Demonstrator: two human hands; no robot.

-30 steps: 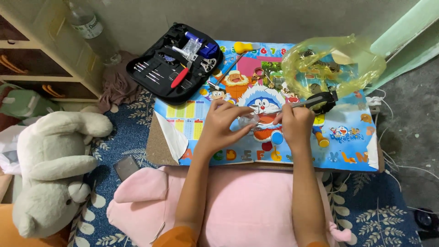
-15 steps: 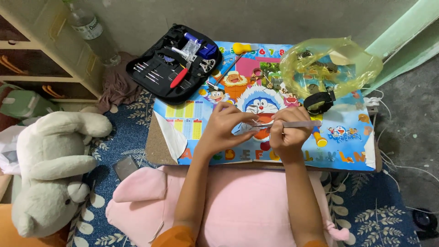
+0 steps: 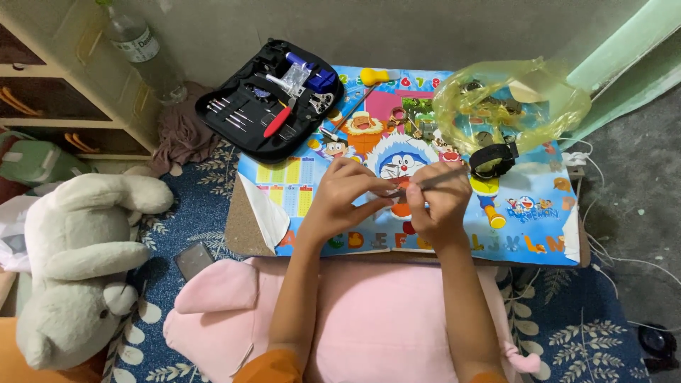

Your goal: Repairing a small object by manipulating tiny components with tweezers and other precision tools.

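Head view: left hand pinches a small part, too small to identify, over the middle of the cartoon-printed board; right hand, fingers curled tight, grips a thin metal tool touching it. Black watch lies toward the board's right edge, open tool case at its far-left corner.

The low surface wears a cartoon mat; a black tool case lies at ten o'clock, a yellow bag at two.
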